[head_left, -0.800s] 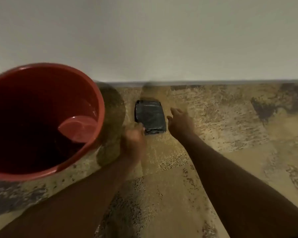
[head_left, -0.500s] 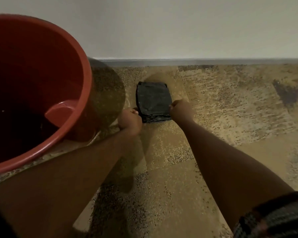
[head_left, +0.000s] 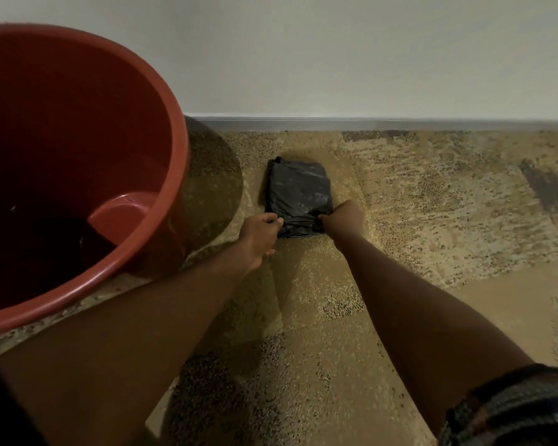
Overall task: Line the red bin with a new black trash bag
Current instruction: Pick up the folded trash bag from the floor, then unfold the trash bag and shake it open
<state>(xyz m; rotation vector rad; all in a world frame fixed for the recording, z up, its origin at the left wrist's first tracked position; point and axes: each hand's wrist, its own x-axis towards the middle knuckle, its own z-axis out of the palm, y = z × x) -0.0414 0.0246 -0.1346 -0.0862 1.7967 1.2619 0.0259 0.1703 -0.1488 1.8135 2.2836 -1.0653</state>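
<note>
A folded black trash bag (head_left: 298,191) lies flat on the speckled floor close to the wall. My left hand (head_left: 260,236) pinches its near left corner and my right hand (head_left: 343,218) grips its near right corner; both fists are closed on the plastic. The red bin (head_left: 171,169) stands at the left, its round mouth towards me and its inside dark, with a red curved part showing at the bottom.
A white wall with a grey skirting strip (head_left: 368,123) runs across the back, just beyond the bag. Mottled tan and brown floor (head_left: 448,220) stretches to the right. A plaid sleeve (head_left: 509,410) shows at the lower right corner.
Both hands reached forward and closed on the bag's near corners. The view dipped nearer to the floor, so the bin looms larger at the left.
</note>
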